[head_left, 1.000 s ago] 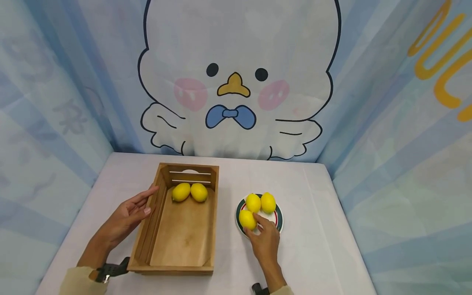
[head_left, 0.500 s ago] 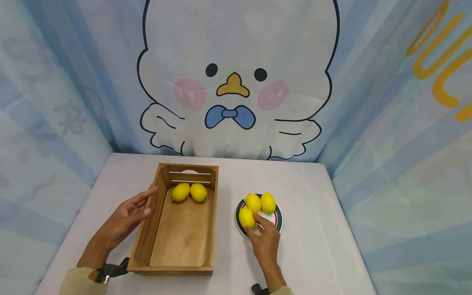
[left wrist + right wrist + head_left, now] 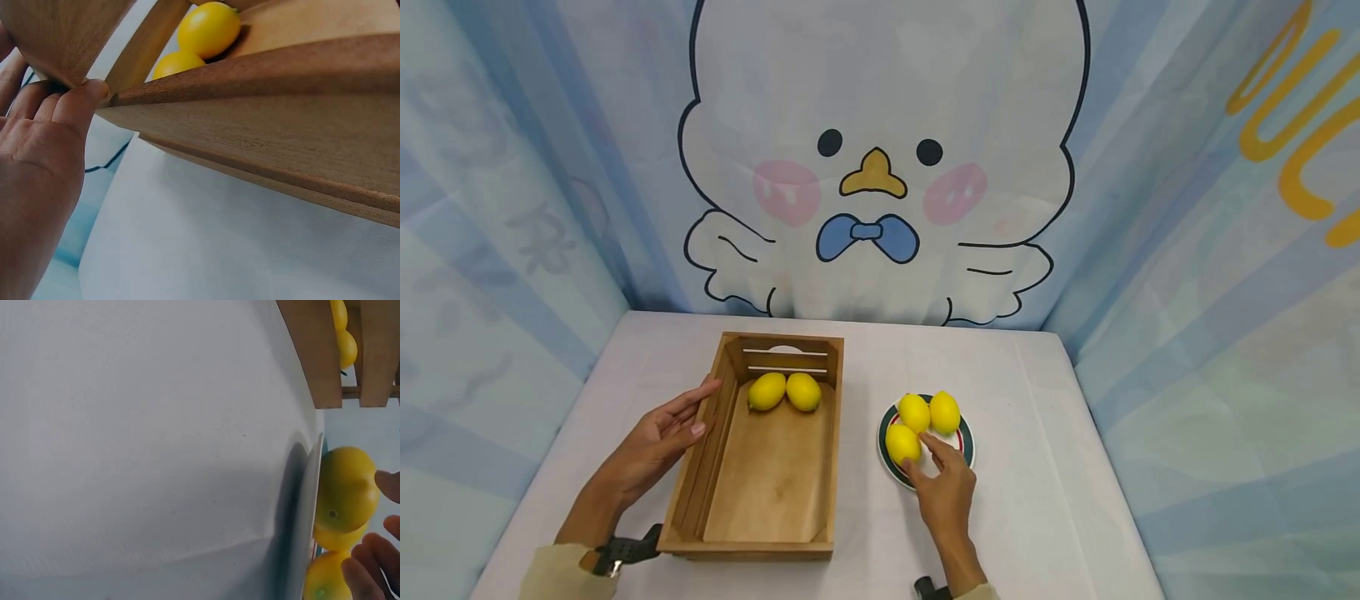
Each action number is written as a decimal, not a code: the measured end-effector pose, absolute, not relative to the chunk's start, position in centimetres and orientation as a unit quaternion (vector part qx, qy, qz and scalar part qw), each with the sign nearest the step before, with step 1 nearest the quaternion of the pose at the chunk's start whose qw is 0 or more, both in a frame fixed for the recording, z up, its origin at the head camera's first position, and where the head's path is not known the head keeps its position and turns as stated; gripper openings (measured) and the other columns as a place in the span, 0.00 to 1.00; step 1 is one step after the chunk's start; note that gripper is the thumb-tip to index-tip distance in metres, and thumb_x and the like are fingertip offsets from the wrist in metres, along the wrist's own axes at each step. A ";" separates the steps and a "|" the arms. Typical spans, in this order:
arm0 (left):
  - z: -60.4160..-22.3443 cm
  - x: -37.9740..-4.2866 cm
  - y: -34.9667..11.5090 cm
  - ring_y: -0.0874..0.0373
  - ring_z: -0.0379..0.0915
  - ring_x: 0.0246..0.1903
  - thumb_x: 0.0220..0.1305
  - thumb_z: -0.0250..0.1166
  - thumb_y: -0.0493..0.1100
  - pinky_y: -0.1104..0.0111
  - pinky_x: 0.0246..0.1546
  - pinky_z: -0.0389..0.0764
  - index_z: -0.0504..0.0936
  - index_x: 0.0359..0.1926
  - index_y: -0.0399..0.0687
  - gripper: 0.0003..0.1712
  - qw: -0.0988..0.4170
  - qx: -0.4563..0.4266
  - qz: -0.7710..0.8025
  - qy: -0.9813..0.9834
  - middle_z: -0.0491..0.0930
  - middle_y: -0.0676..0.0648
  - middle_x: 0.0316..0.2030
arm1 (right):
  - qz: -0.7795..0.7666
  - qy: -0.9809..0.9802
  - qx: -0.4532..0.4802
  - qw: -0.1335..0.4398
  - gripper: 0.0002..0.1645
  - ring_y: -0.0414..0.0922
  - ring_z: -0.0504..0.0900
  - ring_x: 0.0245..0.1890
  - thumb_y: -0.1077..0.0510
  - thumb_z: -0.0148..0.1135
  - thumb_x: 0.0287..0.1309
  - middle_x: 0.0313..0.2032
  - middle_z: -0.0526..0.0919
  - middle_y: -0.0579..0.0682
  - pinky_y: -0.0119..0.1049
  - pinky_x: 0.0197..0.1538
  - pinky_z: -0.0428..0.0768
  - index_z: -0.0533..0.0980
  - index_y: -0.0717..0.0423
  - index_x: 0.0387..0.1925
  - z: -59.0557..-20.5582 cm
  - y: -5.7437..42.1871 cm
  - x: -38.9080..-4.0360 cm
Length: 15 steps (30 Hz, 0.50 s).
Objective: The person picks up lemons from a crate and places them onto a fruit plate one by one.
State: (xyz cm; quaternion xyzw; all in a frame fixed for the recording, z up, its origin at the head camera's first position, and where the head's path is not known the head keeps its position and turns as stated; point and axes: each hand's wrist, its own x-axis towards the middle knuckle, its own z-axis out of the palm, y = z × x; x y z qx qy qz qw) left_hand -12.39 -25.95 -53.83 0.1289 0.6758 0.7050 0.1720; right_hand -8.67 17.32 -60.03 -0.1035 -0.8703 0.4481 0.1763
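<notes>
On the left of the table stands a slatted wooden crate (image 3: 778,479) with two yellow lemons (image 3: 767,392) at its far end. My left hand (image 3: 655,437) holds the crate's left wall. In the left wrist view, fingers bend in at the edges of the boards, their tips partly hidden. Right of the crate is a white plate with a dark green rim (image 3: 967,450), bearing three lemons. My right hand (image 3: 947,492) is over the plate's near right side, fingers spread loosely. Its thumb tip is right at the nearest lemon (image 3: 902,444); the forefinger is just off its right side.
A white cloth (image 3: 1037,500) covers the table. Printed curtains (image 3: 880,283) close off the back and both sides. The crate's right wall (image 3: 835,450) rises between its inside and the plate.
My right hand has shifted slightly right, and its forefinger has come off the nearest lemon, which stays on the plate. The left hand and crate have hardly moved.
</notes>
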 end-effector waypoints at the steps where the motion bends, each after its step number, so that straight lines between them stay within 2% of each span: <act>1: -53.9 -12.4 -26.0 0.84 0.41 0.78 0.82 0.53 0.34 0.89 0.67 0.64 0.52 0.86 0.48 0.38 0.172 0.129 0.705 0.676 0.32 0.46 0.88 | 0.445 -0.871 -0.104 0.180 0.31 0.51 0.87 0.61 0.63 0.85 0.50 0.58 0.89 0.52 0.43 0.63 0.85 0.87 0.56 0.58 -59.9 17.4 -8.7; 6: -54.0 -12.5 -26.1 0.88 0.45 0.76 0.82 0.53 0.34 0.88 0.67 0.64 0.52 0.86 0.48 0.38 0.170 0.127 0.703 0.679 0.32 0.46 0.88 | 0.430 -0.874 -0.107 0.197 0.30 0.52 0.86 0.60 0.60 0.86 0.50 0.56 0.91 0.49 0.51 0.68 0.82 0.87 0.53 0.57 -59.2 17.6 -9.1; 15: -53.7 -12.3 -25.9 0.74 0.37 0.83 0.82 0.54 0.35 0.89 0.67 0.64 0.53 0.86 0.49 0.38 0.169 0.122 0.698 0.685 0.32 0.46 0.88 | 0.439 -0.870 -0.102 0.198 0.30 0.55 0.84 0.64 0.57 0.86 0.51 0.56 0.90 0.51 0.55 0.74 0.76 0.87 0.52 0.58 -58.1 17.6 -9.6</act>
